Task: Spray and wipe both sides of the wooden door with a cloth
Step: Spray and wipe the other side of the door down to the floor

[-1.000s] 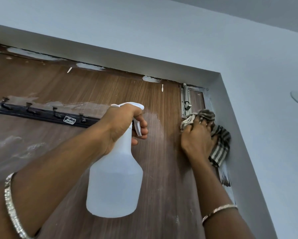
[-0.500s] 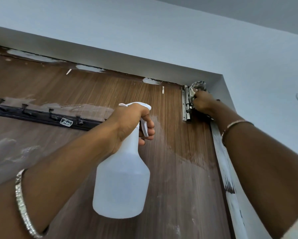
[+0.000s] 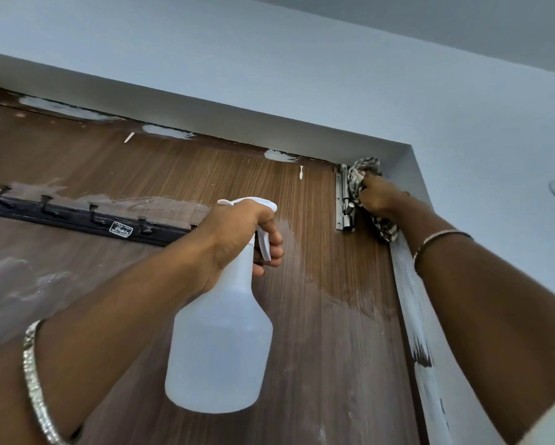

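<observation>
Wooden door (image 3: 318, 220) fills the head view, seen from below, w/ a darker patch under its top right corner. Your L hand (image 3: 237, 232) grips the neck of the white bottle (image 3: 220, 348), fingers curled on the trigger; the bottle hangs in front of the door. Your R hand (image 3: 377, 195) clutches the striped cloth (image 3: 358, 175), pressing it into the top right corner, touching the metal hinge (image 3: 343, 200). Black hook rail (image 3: 77, 216) sits on the door at left.
</observation>
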Action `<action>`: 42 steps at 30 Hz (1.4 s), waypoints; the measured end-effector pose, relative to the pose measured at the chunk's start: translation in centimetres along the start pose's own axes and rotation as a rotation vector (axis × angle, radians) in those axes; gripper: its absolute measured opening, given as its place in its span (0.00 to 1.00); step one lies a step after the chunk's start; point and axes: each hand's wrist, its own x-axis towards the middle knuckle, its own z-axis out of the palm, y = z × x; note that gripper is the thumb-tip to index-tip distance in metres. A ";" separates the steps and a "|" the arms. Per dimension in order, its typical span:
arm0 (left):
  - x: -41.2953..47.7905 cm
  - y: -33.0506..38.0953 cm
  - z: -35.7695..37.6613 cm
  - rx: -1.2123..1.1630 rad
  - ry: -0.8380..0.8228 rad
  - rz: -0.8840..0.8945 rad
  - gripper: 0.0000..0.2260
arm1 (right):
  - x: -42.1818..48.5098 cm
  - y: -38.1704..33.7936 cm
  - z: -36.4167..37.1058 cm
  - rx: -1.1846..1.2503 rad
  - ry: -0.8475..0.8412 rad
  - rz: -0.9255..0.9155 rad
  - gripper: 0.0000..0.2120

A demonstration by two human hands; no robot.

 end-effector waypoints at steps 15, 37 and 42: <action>-3.2 -1.8 0.0 0.066 -0.009 -0.105 0.08 | -20.7 0.4 8.8 -0.019 0.280 -0.255 0.28; -4.9 -0.1 -2.1 0.031 -0.032 -0.165 0.07 | -11.1 -6.5 9.5 -0.149 0.114 -0.283 0.26; -4.6 -0.4 -1.7 0.051 -0.030 -0.157 0.08 | -10.0 -7.7 9.6 -0.129 0.104 -0.262 0.27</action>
